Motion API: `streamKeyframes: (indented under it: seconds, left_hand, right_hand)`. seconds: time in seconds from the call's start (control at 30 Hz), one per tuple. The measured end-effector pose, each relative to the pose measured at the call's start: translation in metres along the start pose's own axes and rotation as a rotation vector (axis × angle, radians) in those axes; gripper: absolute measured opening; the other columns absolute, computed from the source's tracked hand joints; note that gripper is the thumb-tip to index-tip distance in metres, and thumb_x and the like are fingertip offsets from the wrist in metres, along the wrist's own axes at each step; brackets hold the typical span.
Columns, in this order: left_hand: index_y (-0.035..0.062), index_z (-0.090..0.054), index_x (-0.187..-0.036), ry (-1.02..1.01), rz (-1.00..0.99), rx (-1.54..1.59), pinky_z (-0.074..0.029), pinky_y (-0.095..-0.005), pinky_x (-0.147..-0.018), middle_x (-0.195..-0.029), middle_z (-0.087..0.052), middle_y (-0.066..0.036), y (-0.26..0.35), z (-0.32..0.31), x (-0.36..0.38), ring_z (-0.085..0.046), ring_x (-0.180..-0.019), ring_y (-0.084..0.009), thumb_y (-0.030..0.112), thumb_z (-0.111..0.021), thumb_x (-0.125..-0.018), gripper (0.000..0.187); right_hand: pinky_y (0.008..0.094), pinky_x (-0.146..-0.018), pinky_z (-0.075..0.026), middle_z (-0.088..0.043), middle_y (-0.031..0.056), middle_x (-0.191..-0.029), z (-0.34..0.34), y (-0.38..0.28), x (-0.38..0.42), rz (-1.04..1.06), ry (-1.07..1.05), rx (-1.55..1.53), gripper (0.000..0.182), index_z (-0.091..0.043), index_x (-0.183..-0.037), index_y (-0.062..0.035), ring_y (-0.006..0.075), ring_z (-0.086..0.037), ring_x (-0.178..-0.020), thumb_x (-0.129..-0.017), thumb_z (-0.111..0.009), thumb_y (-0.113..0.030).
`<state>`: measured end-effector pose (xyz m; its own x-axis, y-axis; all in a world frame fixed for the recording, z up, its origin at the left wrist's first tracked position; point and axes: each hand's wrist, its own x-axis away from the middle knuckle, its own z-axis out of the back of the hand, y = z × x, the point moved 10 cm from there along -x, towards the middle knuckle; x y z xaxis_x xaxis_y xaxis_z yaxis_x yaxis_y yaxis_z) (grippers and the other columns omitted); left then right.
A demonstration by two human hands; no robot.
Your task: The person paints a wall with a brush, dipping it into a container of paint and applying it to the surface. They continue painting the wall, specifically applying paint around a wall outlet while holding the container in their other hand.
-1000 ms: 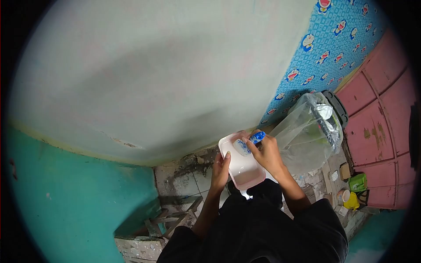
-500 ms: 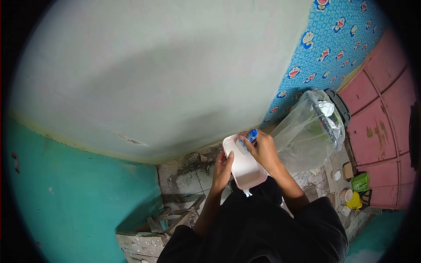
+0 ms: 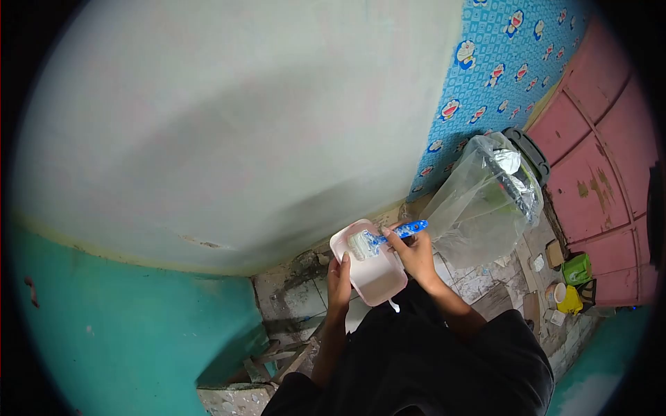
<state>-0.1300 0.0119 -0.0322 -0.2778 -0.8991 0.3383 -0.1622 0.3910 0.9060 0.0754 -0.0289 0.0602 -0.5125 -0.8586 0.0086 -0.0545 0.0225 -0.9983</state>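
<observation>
A pale pink and white rectangular tub (image 3: 378, 281) is held in front of my body. My left hand (image 3: 339, 281) grips its left wall, with the thumb over the rim. In my right hand (image 3: 414, 255) is a paintbrush with a blue, paint-smeared handle (image 3: 411, 229). The brush's white-coated bristles (image 3: 363, 245) lie inside the upper part of the tub. A white drip hangs from the tub's lower edge.
A whitish wall (image 3: 243, 125) rises ahead, with a teal wall (image 3: 132, 319) at left. Right are blue patterned wallpaper (image 3: 479, 83), a clear plastic bag (image 3: 472, 215) and a pink panel (image 3: 596, 187). A wooden stool (image 3: 295, 360) stands lower left; a white cup (image 3: 555, 292) sits right on the littered floor.
The brush has turned from nearly upright to lying flatter, so its handle points right and its bristles show. The tub has shifted slightly left and down. The view has moved a little.
</observation>
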Motion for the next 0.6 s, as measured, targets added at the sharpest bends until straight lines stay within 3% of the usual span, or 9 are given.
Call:
streamKeyframes:
  seconds: [0.13, 0.23, 0.27, 0.33, 0.43, 0.6]
  left_hand:
    - [-0.0036, -0.051, -0.127, 0.056, 0.02, 0.056, -0.051, -0.0295, -0.08, -0.111, -0.064, -0.012, -0.002, -0.002, -0.012, -0.063, -0.095, -0.016, 0.036, -0.047, -0.102, 0.047]
    - [-0.0033, -0.051, -0.127, 0.051, 0.03, 0.068, -0.052, -0.0299, -0.079, -0.111, -0.064, -0.012, -0.001, -0.008, -0.022, -0.064, -0.095, -0.0169, 0.038, -0.046, -0.102, 0.049]
    - [-0.0037, -0.05, -0.129, 0.049, 0.043, 0.047, -0.05, -0.0306, -0.083, -0.115, -0.063, -0.012, 0.001, -0.013, -0.026, -0.062, -0.1, -0.0182, 0.04, -0.044, -0.102, 0.052]
    - [-0.0043, -0.048, -0.132, 0.046, 0.078, -0.003, -0.046, -0.0319, -0.092, -0.122, -0.06, -0.014, 0.005, -0.019, -0.03, -0.059, -0.109, -0.0209, 0.043, -0.039, -0.102, 0.057]
    - [-0.0045, -0.05, -0.131, 0.053, 0.146, -0.034, -0.045, -0.0337, -0.093, -0.122, -0.06, -0.014, -0.003, -0.023, -0.049, -0.058, -0.11, -0.0218, 0.045, -0.038, -0.102, 0.059]
    - [-0.0047, -0.05, -0.13, 0.078, 0.074, -0.04, -0.044, -0.0348, -0.095, -0.122, -0.06, -0.014, -0.013, -0.02, -0.081, -0.058, -0.11, -0.0216, 0.048, -0.039, -0.101, 0.061]
  right_hand:
    - [0.0255, -0.068, -0.058, -0.068, 0.0071, -0.091, 0.01, 0.062, 0.003, -0.388, 0.098, -0.521, 0.016, -0.062, -0.103, -0.0037, 0.0164, -0.069, -0.08, -0.092, -0.067, -0.015]
    - [0.0274, -0.073, -0.059, -0.068, 0.0074, -0.096, 0.013, 0.083, -0.004, -0.453, 0.105, -0.721, 0.018, -0.06, -0.108, -0.0049, 0.0177, -0.07, -0.085, -0.093, -0.065, -0.014]
    - [0.0283, -0.08, -0.058, -0.066, 0.011, -0.102, 0.015, 0.096, -0.007, -0.481, 0.087, -0.806, 0.023, -0.057, -0.112, -0.0045, 0.0195, -0.068, -0.095, -0.093, -0.065, -0.014]
    - [0.029, -0.082, -0.057, -0.066, 0.0105, -0.104, 0.014, 0.109, -0.012, -0.505, 0.095, -0.933, 0.023, -0.056, -0.113, -0.0062, 0.0195, -0.067, -0.097, -0.094, -0.065, -0.014]
    - [0.0296, -0.085, -0.057, -0.066, 0.0083, -0.107, 0.015, 0.134, -0.023, -0.569, 0.106, -1.071, 0.023, -0.056, -0.115, -0.0085, 0.0194, -0.067, -0.1, -0.094, -0.064, -0.013]
    - [0.029, -0.086, -0.057, -0.067, 0.0079, -0.107, 0.019, 0.192, -0.061, -0.598, 0.211, -1.282, 0.019, -0.059, -0.112, -0.0081, 0.0192, -0.066, -0.101, -0.094, -0.064, -0.012]
